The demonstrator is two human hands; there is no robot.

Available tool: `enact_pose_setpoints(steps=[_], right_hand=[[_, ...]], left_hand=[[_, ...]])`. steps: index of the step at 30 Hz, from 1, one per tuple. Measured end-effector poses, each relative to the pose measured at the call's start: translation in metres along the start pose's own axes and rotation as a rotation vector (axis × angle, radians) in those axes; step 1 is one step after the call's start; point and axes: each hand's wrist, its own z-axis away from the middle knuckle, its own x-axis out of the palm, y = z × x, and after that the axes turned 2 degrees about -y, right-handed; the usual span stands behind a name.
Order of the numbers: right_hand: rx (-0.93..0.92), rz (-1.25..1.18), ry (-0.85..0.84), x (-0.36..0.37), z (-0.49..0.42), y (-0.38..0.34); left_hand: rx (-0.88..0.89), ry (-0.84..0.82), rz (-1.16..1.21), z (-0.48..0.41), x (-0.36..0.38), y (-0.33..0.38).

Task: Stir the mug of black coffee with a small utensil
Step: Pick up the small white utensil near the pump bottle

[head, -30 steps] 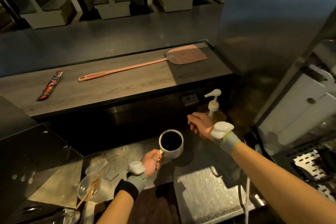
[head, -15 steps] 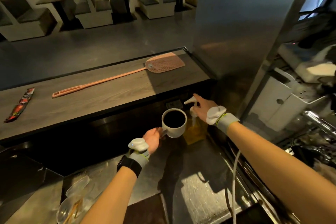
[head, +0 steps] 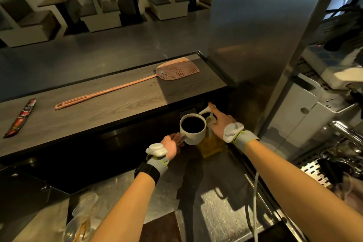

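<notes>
My left hand [head: 172, 144] grips the handle of a white mug [head: 193, 134] full of black coffee and holds it raised, its rim just under the spout of a pump bottle [head: 211, 144] of amber liquid. My right hand [head: 221, 122] rests on the white pump head [head: 206, 111], one finger stretched along its top. No stirring utensil is in either hand. Some thin sticks [head: 81, 231] show in clear cups at the lower left.
A pink fly swatter [head: 137, 82] and a red sachet [head: 20, 118] lie on the wooden bar top [head: 98, 108]. A steel counter [head: 222, 214] lies below the mug. A coffee machine [head: 318, 108] and drip grate [head: 314, 171] stand to the right; a steel panel [head: 251, 25] rises behind.
The left hand lifted the mug off the steel counter and carried it up to the pump spout. The right hand moved onto the pump head.
</notes>
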Motion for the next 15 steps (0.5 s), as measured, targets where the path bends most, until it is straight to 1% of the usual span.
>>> enact_pose_setpoints(steps=[6, 15], right_hand=[[0.014, -0.017, -0.007, 0.005, 0.002, 0.004], [0.018, -0.049, -0.006, 0.012, -0.001, 0.008]], left_hand=[[0.038, -0.037, 0.031, -0.001, 0.004, 0.004], [0.039, -0.037, 0.017, -0.002, 0.010, 0.005]])
